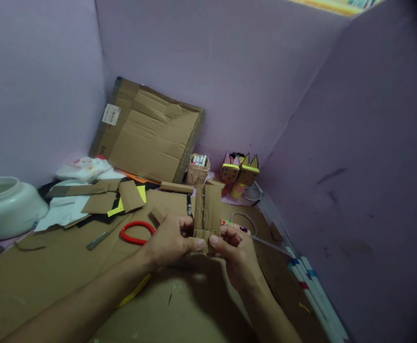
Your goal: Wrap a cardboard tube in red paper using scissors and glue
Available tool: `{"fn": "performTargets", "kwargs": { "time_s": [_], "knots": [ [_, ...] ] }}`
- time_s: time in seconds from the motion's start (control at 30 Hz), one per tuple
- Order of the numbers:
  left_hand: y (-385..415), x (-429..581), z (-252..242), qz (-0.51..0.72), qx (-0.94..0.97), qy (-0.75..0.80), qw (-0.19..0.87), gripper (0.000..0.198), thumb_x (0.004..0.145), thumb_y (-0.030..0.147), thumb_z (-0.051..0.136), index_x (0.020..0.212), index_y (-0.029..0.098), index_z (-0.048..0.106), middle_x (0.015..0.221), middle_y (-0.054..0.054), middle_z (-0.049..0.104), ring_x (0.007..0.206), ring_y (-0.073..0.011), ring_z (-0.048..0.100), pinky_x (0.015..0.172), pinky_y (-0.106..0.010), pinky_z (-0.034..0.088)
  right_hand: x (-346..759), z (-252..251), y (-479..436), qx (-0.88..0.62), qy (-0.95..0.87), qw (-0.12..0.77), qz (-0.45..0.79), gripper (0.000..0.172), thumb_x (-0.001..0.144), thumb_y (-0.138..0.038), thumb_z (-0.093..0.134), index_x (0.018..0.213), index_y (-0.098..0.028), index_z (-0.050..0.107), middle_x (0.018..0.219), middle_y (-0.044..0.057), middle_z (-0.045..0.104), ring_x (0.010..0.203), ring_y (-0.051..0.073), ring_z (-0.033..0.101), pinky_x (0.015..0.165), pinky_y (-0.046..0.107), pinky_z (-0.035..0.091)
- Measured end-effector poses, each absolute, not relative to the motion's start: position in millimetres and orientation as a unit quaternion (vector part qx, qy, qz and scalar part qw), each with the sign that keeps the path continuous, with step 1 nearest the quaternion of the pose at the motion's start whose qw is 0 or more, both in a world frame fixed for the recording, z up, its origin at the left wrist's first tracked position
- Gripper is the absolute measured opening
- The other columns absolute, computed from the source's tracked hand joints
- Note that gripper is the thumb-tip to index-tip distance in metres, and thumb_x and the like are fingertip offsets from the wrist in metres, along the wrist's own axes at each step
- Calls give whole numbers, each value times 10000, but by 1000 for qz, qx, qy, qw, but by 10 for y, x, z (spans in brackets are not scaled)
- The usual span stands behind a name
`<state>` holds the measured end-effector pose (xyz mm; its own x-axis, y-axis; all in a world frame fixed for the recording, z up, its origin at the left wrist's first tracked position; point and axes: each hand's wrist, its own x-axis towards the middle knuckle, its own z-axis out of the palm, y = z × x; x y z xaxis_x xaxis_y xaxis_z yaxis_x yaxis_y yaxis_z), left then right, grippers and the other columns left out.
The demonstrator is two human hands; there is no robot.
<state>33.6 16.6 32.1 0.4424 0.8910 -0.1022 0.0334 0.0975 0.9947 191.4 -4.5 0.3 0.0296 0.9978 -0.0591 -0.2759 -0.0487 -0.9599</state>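
Both my hands hold a folded brown cardboard piece [207,209] upright above the floor. My left hand [171,240] pinches its lower left edge with thumb and fingers closed. My right hand [234,247] grips its lower right corner, fingers curled. A black marker [189,206] stands just behind my left hand's fingers; whether the hand holds it is unclear. Red-handled scissors [136,232] lie on the cardboard sheet just left of my left hand.
A large flattened cardboard box [147,131] leans on the purple wall. A cup of markers [197,169], two paper cat figures [239,172], cardboard scraps [130,195], a white bowl [6,205], wire loops [244,218] and white rolled tubes [315,293] lie around.
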Motion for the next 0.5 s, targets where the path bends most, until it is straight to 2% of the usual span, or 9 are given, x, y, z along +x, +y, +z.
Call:
{"fn": "performTargets", "kwargs": {
  "time_s": [0.13,0.27,0.4,0.43,0.5],
  "knots": [
    [166,334,297,332,555,410,644,238,508,301,661,659,130,593,442,48,485,357,-62,346,359,-209,261,1900,-5,-63,-437,-409,556,576,291,534,-366,815,649,-147,662,534,-25,571,461,86,489,437,193,402],
    [151,326,339,350,565,393,636,233,499,254,670,685,120,627,546,13,564,447,-79,416,411,-208,303,1871,72,-91,-417,-458,565,545,231,573,-313,787,702,-159,674,604,1,636,529,111,554,509,218,456],
    [135,319,405,378,581,379,613,213,527,202,661,721,115,672,611,2,614,565,-111,510,504,-207,381,1850,162,-119,-424,-481,600,478,428,563,-185,801,962,-225,651,873,28,724,726,161,659,650,262,523],
    [134,317,411,380,578,378,616,213,523,196,665,718,113,675,593,7,608,547,-104,503,495,-201,378,1852,170,-121,-420,-476,599,487,477,542,-170,812,983,-232,641,891,30,728,747,170,669,670,274,532],
    [141,315,401,378,554,387,633,218,500,188,684,702,105,673,540,16,590,459,-72,444,421,-180,324,1860,166,-120,-412,-461,576,534,446,521,-200,832,931,-202,657,813,36,730,702,173,675,639,272,546]
  ]
}}
